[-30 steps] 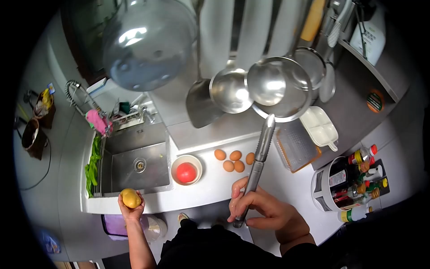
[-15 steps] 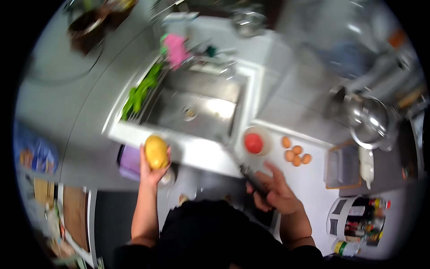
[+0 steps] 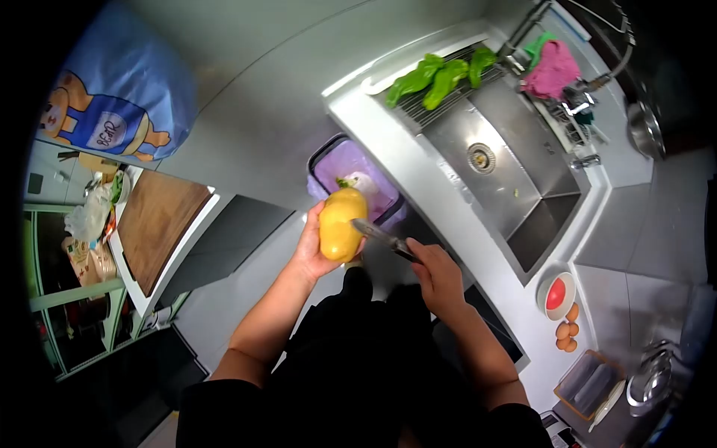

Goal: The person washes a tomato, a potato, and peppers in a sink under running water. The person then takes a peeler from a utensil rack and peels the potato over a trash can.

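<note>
My left hand (image 3: 308,252) is wrapped round a large yellow potato (image 3: 342,224) and holds it up over the floor in front of my body. In my right hand (image 3: 437,280) is a peeler (image 3: 385,237) with a dark handle and a narrow metal head. Its tip is at the right side of the potato, seemingly touching it. Just beyond the potato stands a bin (image 3: 381,168) lined with a purple bag, with some scraps inside.
To the right is a steel sink (image 3: 485,194), with green peppers (image 3: 446,82) on the rack along its left end. A bowl (image 3: 565,304) with a red tomato and several eggs (image 3: 567,340) sit on the counter. A wooden board (image 3: 160,220) lies at left.
My view has turned left, towards the bin. The peeler has moved from beside the counter to the potato, and both hands are now close together.
</note>
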The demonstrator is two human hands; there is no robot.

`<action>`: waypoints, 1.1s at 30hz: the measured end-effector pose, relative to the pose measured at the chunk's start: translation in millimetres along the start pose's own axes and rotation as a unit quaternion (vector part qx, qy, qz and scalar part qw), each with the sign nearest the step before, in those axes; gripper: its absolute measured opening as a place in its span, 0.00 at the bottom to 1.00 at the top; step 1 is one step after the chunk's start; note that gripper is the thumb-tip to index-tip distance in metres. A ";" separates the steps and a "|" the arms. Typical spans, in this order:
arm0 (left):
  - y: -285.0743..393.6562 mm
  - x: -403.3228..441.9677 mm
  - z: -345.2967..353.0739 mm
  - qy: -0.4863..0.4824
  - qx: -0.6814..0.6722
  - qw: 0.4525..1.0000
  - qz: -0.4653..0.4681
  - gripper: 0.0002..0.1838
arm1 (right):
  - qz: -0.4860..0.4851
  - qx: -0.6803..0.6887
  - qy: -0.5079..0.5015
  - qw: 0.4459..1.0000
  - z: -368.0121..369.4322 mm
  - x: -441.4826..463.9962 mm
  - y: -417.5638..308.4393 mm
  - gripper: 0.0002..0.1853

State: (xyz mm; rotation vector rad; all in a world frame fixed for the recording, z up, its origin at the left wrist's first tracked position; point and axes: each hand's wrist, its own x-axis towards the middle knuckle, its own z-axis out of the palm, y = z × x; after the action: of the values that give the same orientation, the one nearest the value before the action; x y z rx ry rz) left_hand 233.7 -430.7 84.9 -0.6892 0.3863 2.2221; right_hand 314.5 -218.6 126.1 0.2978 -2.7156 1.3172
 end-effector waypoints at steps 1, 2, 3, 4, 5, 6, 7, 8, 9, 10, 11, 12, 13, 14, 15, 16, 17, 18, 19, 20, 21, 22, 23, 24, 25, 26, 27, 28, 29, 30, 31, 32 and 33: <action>2.6 0.9 -1.0 0.003 -0.023 1.000 -0.002 0.34 | -0.036 -0.051 -0.022 0.998 9.3 7.8 -2.5 0.21; 5.9 4.7 -5.8 -0.007 -0.007 1.000 -0.007 0.33 | -0.067 -0.056 -0.017 0.996 17.3 14.2 -5.4 0.22; 7.0 7.3 -3.0 -0.002 -0.012 1.000 -0.007 0.33 | -0.064 -0.054 -0.023 0.996 22.3 19.8 -6.0 0.22; 6.5 10.2 3.1 -0.002 -0.014 1.000 0.003 0.32 | -0.111 -0.090 -0.028 0.989 26.0 24.9 -5.0 0.22; 7.1 13.1 7.3 -0.001 -0.016 1.000 0.014 0.30 | -0.158 -0.125 -0.034 0.979 29.3 29.6 -2.7 0.23; 7.8 15.5 8.6 -0.001 -0.038 0.999 0.003 0.30 | -0.174 -0.130 -0.023 0.976 33.5 32.4 2.9 0.25; 8.4 17.4 8.9 0.002 -0.047 0.999 0.006 0.30 | -0.175 -0.127 -0.032 0.976 34.1 35.2 7.0 0.25; 7.8 18.6 9.4 -0.004 -0.052 0.999 0.015 0.30 | -0.182 -0.129 -0.026 0.974 32.8 38.0 11.3 0.24; 7.4 20.2 10.8 -0.011 -0.056 0.998 0.027 0.30 | -0.192 -0.129 -0.017 0.973 30.6 42.6 15.7 0.24; 6.9 21.6 12.2 -0.016 -0.050 0.998 0.041 0.29 | -0.200 -0.123 -0.021 0.972 29.0 45.9 19.5 0.24; 8.9 23.3 14.7 -0.015 -0.045 0.998 0.048 0.29 | -0.204 -0.112 -0.027 0.972 28.7 49.1 23.6 0.24; 9.2 24.1 16.8 0.015 -0.039 0.997 0.057 0.29 | -0.202 -0.101 -0.032 0.973 29.1 51.5 26.9 0.24; 5.9 22.8 17.8 0.050 -0.037 0.996 0.060 0.28 | -0.194 -0.095 -0.032 0.976 28.9 50.7 28.8 0.24; 5.0 24.0 21.2 0.073 -0.039 0.995 0.057 0.28 | -0.177 -0.102 -0.044 0.978 26.7 54.1 31.7 0.24; 6.1 25.7 20.5 0.074 -0.037 0.995 0.052 0.28 | -0.163 -0.112 -0.056 0.979 23.6 61.0 36.8 0.24; 5.6 24.4 18.6 0.057 -0.030 0.998 0.019 0.28 | -0.125 -0.130 -0.040 0.983 21.4 66.7 45.2 0.24; 5.4 24.8 17.9 0.038 -0.020 0.999 -0.013 0.29 | -0.122 -0.133 -0.039 0.983 18.2 70.3 48.1 0.24; 3.0 27.2 16.8 0.036 -0.023 0.999 -0.023 0.29 | -0.112 -0.115 -0.038 0.986 15.9 75.0 50.0 0.24; 4.0 30.8 16.3 0.036 -0.021 0.999 -0.027 0.29 | -0.101 -0.094 -0.038 0.990 15.5 77.7 50.3 0.25; 6.0 33.2 16.2 0.052 -0.019 0.998 -0.027 0.28 | -0.107 -0.074 -0.035 0.991 15.7 79.7 47.7 0.26; 10.9 35.2 15.8 0.067 -0.014 0.997 -0.028 0.28 | -0.102 -0.074 -0.028 0.992 17.0 81.3 45.1 0.26; 19.0 37.1 15.5 0.043 -0.017 0.999 -0.020 0.28 | -0.135 -0.076 -0.043 0.987 19.1 81.4 41.6 0.26; 28.2 38.6 16.7 0.045 -0.009 0.999 -0.029 0.28 | -0.164 -0.079 -0.057 0.982 21.8 81.4 36.5 0.26; 37.8 38.0 22.7 0.026 -0.006 0.999 -0.033 0.27 | -0.173 -0.089 -0.049 0.980 26.1 83.1 28.3 0.26; 44.7 35.3 28.4 0.007 -0.008 0.999 -0.034 0.27 | -0.165 -0.091 -0.047 0.981 30.4 82.8 22.7 0.26; 52.4 32.8 34.0 0.039 -0.009 0.999 -0.029 0.26 | -0.164 -0.092 -0.038 0.981 34.6 85.7 18.5 0.26; 60.3 32.8 35.1 0.037 -0.007 0.999 -0.029 0.26 | -0.165 -0.092 -0.029 0.981 39.7 90.3 15.1 0.26; 67.0 31.1 34.5 0.033 0.019 0.999 -0.027 0.27 | -0.165 -0.090 -0.029 0.982 44.6 93.6 12.4 0.26; 73.3 28.9 33.0 0.030 0.047 0.998 -0.026 0.27 | -0.162 -0.093 -0.026 0.982 48.7 96.5 11.1 0.25; 79.3 26.7 31.3 0.032 0.051 0.998 -0.028 0.27 | -0.158 -0.097 -0.022 0.982 52.1 99.5 10.5 0.25; 83.4 24.6 29.8 0.048 0.047 0.997 -0.046 0.28 | -0.154 -0.096 -0.019 0.983 55.4 101.9 12.4 0.25; 86.0 23.4 28.5 0.063 0.041 0.995 -0.063 0.28 | -0.125 -0.111 -0.001 0.986 58.5 104.2 17.7 0.25; 86.9 23.1 24.8 0.062 0.044 0.995 -0.066 0.28 | -0.096 -0.127 0.017 0.987 59.6 106.4 22.5 0.26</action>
State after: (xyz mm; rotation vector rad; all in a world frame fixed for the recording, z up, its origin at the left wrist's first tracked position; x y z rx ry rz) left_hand 147.0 -463.2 96.4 -0.7856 0.4840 2.0308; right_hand 205.0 -265.5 91.4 0.4905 -2.7044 0.9085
